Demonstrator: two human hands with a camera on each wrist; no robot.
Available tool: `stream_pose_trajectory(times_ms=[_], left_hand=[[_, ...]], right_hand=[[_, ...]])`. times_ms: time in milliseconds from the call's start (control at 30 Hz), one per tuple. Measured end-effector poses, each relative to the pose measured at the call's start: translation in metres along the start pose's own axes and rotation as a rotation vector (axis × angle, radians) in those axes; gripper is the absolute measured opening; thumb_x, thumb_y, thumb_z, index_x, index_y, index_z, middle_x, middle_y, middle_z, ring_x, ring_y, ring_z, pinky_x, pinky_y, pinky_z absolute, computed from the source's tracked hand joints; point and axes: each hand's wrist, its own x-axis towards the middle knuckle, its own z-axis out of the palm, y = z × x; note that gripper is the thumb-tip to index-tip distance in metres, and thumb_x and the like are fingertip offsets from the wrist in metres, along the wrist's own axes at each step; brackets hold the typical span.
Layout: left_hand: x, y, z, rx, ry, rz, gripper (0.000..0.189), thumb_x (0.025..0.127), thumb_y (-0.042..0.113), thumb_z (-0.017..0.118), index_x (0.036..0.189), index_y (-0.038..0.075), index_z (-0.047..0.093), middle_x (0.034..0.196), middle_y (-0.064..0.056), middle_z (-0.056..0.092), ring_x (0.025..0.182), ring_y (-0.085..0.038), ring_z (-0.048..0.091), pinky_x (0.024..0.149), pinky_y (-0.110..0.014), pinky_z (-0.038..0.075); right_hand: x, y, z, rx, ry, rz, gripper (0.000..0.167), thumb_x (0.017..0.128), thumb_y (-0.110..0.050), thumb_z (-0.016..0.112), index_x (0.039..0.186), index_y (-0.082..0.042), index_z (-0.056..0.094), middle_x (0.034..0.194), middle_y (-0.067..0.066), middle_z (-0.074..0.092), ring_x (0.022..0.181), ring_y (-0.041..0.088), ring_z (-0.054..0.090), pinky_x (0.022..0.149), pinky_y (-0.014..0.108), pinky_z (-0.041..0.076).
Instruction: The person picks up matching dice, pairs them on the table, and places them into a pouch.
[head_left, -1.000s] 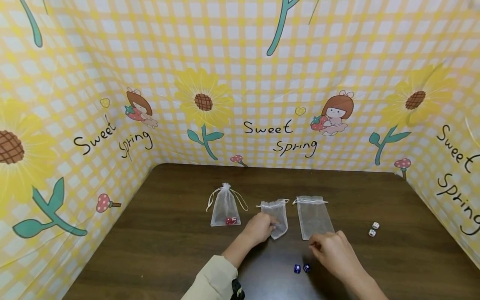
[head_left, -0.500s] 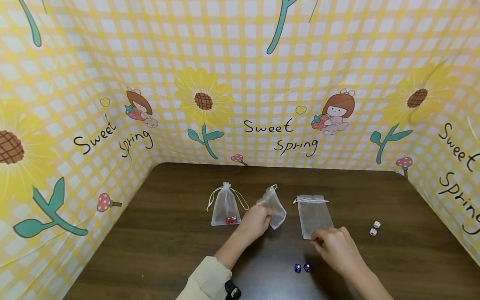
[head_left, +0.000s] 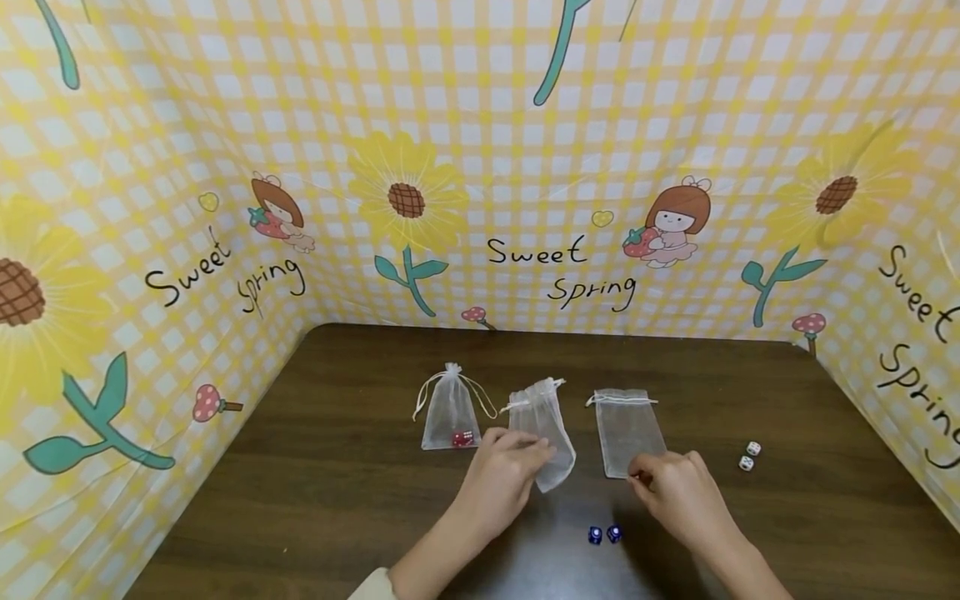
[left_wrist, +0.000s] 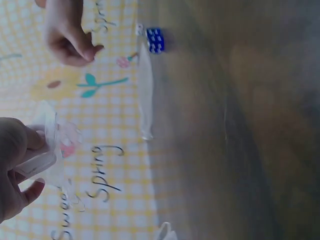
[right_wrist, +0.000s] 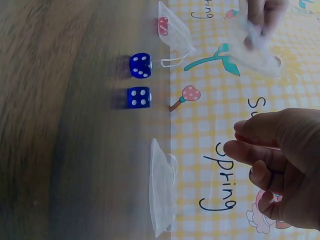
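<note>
Above the dark brown wooden worktop [head_left: 337,500], held in the left hand [head_left: 495,479]: a limp, sheer white mesh drawstring bag [head_left: 542,417].
To its right, laid flat, a second rectangular white mesh bag [head_left: 628,429]; to its left, a cinched white mesh bag [head_left: 448,408] with red dice [head_left: 462,438] inside. Nearer, two glossy blue dice [head_left: 595,535] with white pips; well apart at right, two small white dice [head_left: 746,463]; behind everything, yellow checked cloth [head_left: 480,117]. Likely to slip or crumple on any loosening of the grip, being so thin and slack; also a risk of scattering the blue dice with a low wrist. Left grip: clamped on the fabric. Right hand [head_left: 678,492]: beside the flat bag, loosely curled, thumb close to forefinger, holding nothing visible.
</note>
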Motion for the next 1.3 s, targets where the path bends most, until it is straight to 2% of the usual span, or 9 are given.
stream_pose_trajectory(times_ms=[167,267,400,533,733,833,967,1100,1300], left_hand=[[-0.010,0.014,-0.022,0.039,0.039,0.058,0.022,0.080,0.006,0.058,0.095,0.012,0.072,0.099,0.000,0.069,0.095,-0.013,0.060,0.085,-0.034,0.041],[-0.014,0.021,-0.030,0.086,0.072,0.126,0.028,0.080,0.005,0.049,0.096,0.011,0.071,0.099,-0.001,0.069,0.095,-0.014,0.059,0.084,-0.035,0.042],[-0.016,0.031,-0.033,0.165,0.117,0.255,0.034,0.085,0.003,0.040,0.096,0.011,0.071,0.098,-0.001,0.070,0.094,-0.014,0.060,0.083,-0.036,0.042],[-0.016,0.040,-0.033,0.244,0.167,0.370,0.034,0.093,0.008,0.038,0.091,0.014,0.072,0.093,0.001,0.070,0.091,-0.012,0.061,0.079,-0.033,0.044],[-0.012,0.051,-0.035,0.302,0.230,0.467,0.039,0.096,0.007,0.035,0.084,0.015,0.072,0.087,0.003,0.071,0.085,-0.010,0.060,0.072,-0.028,0.046],[-0.010,0.054,-0.037,0.311,0.218,0.480,0.041,0.097,0.006,0.035,0.084,0.015,0.072,0.087,0.002,0.071,0.084,-0.010,0.060,0.071,-0.027,0.046],[-0.009,0.055,-0.037,0.333,0.198,0.486,0.040,0.096,0.007,0.035,0.082,0.016,0.072,0.087,0.002,0.070,0.084,-0.010,0.059,0.070,-0.026,0.046],[-0.008,0.056,-0.036,0.350,0.184,0.482,0.040,0.096,0.008,0.035,0.081,0.017,0.071,0.086,0.003,0.070,0.083,-0.009,0.058,0.071,-0.026,0.045],[-0.010,0.056,-0.029,0.370,0.189,0.482,0.041,0.096,0.009,0.035,0.080,0.018,0.071,0.085,0.005,0.070,0.082,-0.009,0.058,0.070,-0.026,0.045]], right_hand=[[0.001,-0.005,-0.002,0.087,-0.020,0.041,0.022,0.064,-0.007,0.080,0.066,-0.022,0.064,0.061,-0.017,0.056,0.056,-0.003,0.050,0.057,0.027,0.036],[0.002,-0.010,-0.005,0.192,-0.018,0.079,0.022,0.066,-0.004,0.079,0.069,-0.021,0.065,0.061,-0.018,0.055,0.054,-0.006,0.046,0.053,0.023,0.039],[0.004,-0.016,-0.010,0.438,-0.013,0.164,0.015,0.077,-0.001,0.071,0.078,-0.016,0.068,0.064,-0.016,0.058,0.055,-0.004,0.048,0.048,0.019,0.041],[0.006,-0.018,-0.018,0.717,-0.041,0.241,0.013,0.090,-0.002,0.057,0.092,-0.007,0.069,0.069,-0.008,0.064,0.063,0.005,0.058,0.053,0.023,0.046],[0.010,-0.016,-0.030,1.049,-0.103,0.242,0.028,0.100,-0.003,0.035,0.103,0.007,0.061,0.078,0.003,0.068,0.062,0.011,0.053,0.055,0.026,0.044],[0.010,-0.018,-0.032,1.090,-0.088,0.205,0.027,0.100,-0.009,0.039,0.105,0.002,0.063,0.080,0.002,0.068,0.063,0.009,0.052,0.057,0.025,0.044],[0.010,-0.026,-0.032,1.079,-0.055,0.175,0.017,0.092,-0.008,0.056,0.104,0.001,0.064,0.082,-0.005,0.068,0.068,0.003,0.056,0.060,0.022,0.047],[0.013,-0.037,-0.033,0.998,-0.058,0.232,0.020,0.081,0.000,0.067,0.099,0.006,0.065,0.080,-0.007,0.066,0.067,0.005,0.060,0.056,0.023,0.050],[0.017,-0.048,-0.033,0.864,-0.054,0.362,0.011,0.077,-0.006,0.072,0.088,-0.004,0.070,0.069,-0.008,0.062,0.056,0.003,0.051,0.048,0.024,0.045]])
